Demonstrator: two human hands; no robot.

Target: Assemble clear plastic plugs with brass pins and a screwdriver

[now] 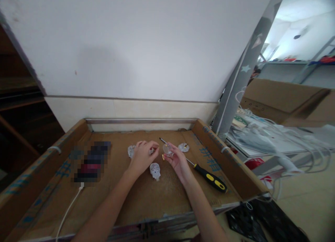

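My right hand (pixel 176 159) holds a clear round plastic piece (pixel 167 149) with a small yellow spot between thumb and fingers. A small yellow part (pixel 163 157) shows by its fingertips. Just to the left, my left hand (pixel 145 153) is closed in a pinch, and what is in it cannot be made out. Partly behind that hand lies a clear plastic part (pixel 130 151). A whitish, rounded plastic housing with holes (pixel 155 171) rests on the cardboard below the hands. Another clear part with metal bits (pixel 183 147) lies beyond my right hand.
A black and yellow screwdriver (pixel 211 178) lies at the right, its shaft passing behind my right hand. At the left is a blurred-out phone-like device (pixel 92 162) with a white cable (pixel 68 210). Raised cardboard sides (pixel 230 165) border the work surface; a wall stands behind.
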